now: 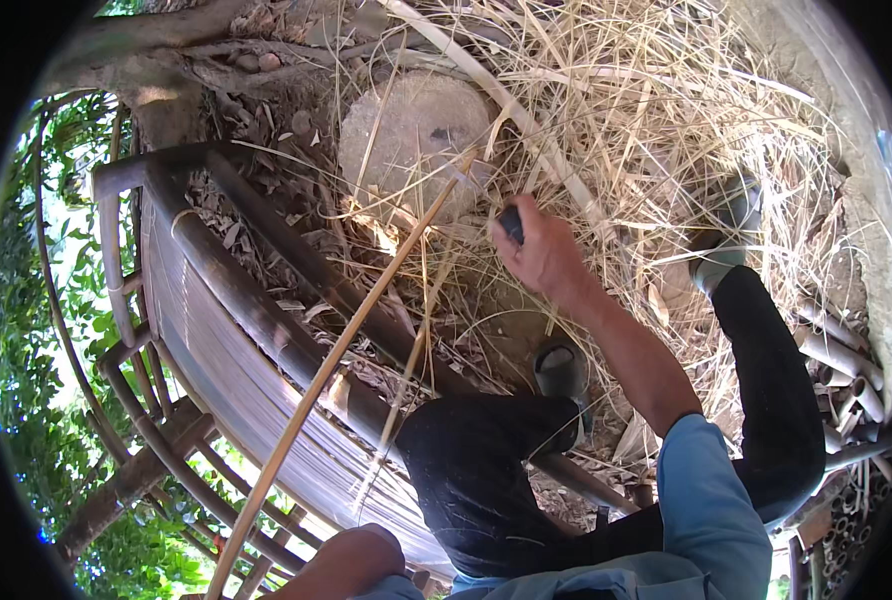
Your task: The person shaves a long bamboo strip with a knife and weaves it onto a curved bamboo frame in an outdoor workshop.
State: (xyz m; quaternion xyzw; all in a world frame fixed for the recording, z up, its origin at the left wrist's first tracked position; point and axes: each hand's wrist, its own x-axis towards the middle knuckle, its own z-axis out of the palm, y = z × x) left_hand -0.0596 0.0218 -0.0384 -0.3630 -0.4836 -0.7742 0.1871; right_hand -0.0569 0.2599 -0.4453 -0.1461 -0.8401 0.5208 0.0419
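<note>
Gripping a dark-handled knife (pixel 511 222), the fingers of my right hand (pixel 541 255) are curled tight around its handle, blade end meeting the tip of a long, thin, pale bamboo strip (pixel 336 360). That strip slants down to my left hand (pixel 351 560) at the lower edge, whose fingers are hidden, so I cannot tell their grip. Beyond lie a round grey stone block (pixel 411 140), dry straw shavings (pixel 646 130) and a curved dark bamboo bench frame (pixel 256 300). My knees sit just below the blade; I judge a slip could carry it toward my leg or split the strip unevenly.
</note>
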